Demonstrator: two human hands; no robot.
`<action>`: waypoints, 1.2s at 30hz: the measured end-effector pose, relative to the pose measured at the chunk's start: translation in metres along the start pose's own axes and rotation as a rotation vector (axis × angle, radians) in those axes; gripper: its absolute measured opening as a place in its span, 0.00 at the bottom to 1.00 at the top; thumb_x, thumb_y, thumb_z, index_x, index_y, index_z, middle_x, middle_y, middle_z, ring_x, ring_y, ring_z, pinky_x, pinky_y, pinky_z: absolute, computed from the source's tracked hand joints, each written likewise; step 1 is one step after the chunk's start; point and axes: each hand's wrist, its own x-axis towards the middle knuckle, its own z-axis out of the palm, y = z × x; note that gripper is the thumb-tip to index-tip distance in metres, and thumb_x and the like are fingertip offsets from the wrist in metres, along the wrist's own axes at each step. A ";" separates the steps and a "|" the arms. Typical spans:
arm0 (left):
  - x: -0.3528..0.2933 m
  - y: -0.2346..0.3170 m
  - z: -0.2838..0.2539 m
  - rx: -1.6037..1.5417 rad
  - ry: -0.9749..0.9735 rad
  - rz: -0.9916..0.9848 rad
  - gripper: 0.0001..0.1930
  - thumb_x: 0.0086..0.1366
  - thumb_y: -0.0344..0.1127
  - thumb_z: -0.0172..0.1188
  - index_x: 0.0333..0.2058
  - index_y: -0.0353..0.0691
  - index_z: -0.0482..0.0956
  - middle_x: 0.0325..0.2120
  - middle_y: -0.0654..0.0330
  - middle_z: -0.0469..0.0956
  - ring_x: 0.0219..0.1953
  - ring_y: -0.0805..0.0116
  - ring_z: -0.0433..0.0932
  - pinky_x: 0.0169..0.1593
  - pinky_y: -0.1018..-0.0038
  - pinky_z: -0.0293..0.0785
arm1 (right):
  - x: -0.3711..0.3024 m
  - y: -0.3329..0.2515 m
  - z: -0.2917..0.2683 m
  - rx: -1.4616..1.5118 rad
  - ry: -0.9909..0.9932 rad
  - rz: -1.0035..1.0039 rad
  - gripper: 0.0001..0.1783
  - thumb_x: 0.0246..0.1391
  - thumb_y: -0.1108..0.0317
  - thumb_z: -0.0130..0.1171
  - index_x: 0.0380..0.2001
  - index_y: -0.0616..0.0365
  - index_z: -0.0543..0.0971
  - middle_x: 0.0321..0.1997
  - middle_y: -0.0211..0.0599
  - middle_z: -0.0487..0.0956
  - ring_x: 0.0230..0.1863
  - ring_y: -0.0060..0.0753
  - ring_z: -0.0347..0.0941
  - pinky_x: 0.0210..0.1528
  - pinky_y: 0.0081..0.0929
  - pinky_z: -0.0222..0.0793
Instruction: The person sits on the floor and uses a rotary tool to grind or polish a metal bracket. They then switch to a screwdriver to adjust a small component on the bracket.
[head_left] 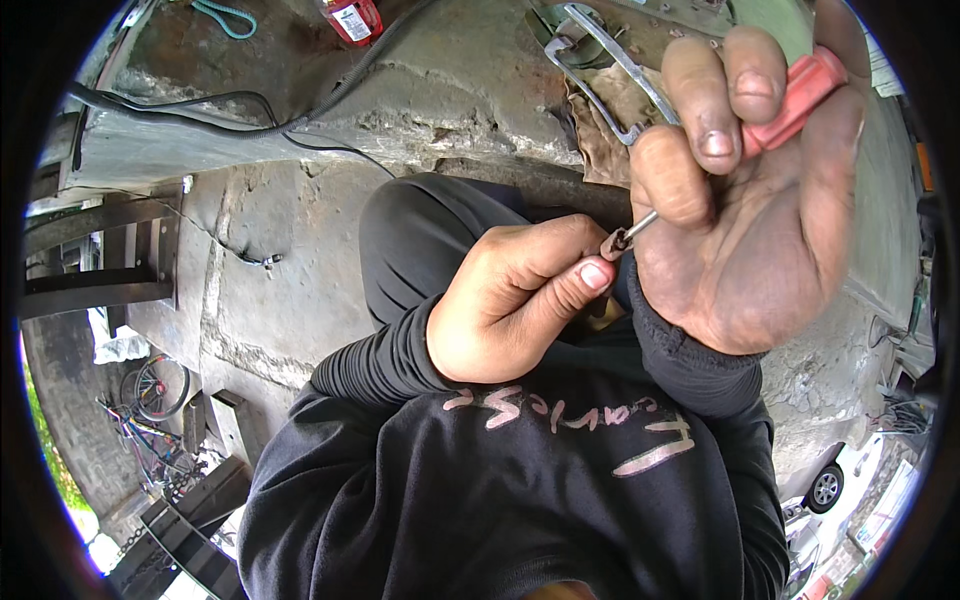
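Observation:
My right hand [760, 230], palm turned up, is closed round a screwdriver [795, 100] with a red handle. Its thin metal shaft comes out below the curled fingers and slants down to the left. Between thumb and forefinger, my left hand [520, 295] pinches a small rusty brown piece [614, 244]. The screwdriver's tip meets that piece, and whether it sits inside or against it I cannot tell. Most of the piece is hidden by my left fingers. Both hands are above my lap, in front of my black sweatshirt [480, 500].
Beyond my hands, a concrete ledge carries a metal-framed tool [600, 60] and a brown cloth [600, 105]. A black hose [240, 132] runs along it near a red container [352, 18]. A bicycle [150, 400] stands at the left; a white car [840, 490] shows lower right.

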 end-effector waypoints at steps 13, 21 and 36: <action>0.003 -0.006 -0.002 0.005 -0.020 -0.002 0.10 0.69 0.33 0.50 0.30 0.32 0.72 0.21 0.58 0.71 0.22 0.68 0.73 0.28 0.75 0.68 | 0.001 0.001 -0.004 0.002 -0.020 0.019 0.21 0.67 0.58 0.39 0.61 0.48 0.63 0.35 0.32 0.65 0.30 0.23 0.55 0.19 0.12 0.51; 0.000 -0.014 0.000 0.005 0.021 -0.051 0.11 0.69 0.34 0.50 0.30 0.33 0.72 0.20 0.58 0.69 0.21 0.69 0.69 0.28 0.75 0.66 | 0.001 0.019 -0.012 0.084 -0.115 -0.042 0.22 0.67 0.59 0.40 0.62 0.47 0.61 0.33 0.31 0.63 0.28 0.22 0.54 0.18 0.11 0.51; -0.001 -0.017 -0.008 -0.105 -0.047 -0.163 0.15 0.70 0.39 0.50 0.32 0.30 0.73 0.21 0.65 0.72 0.24 0.78 0.69 0.30 0.81 0.65 | 0.004 0.018 -0.020 0.377 -0.056 0.213 0.14 0.65 0.59 0.44 0.52 0.41 0.67 0.30 0.30 0.62 0.24 0.20 0.54 0.12 0.11 0.52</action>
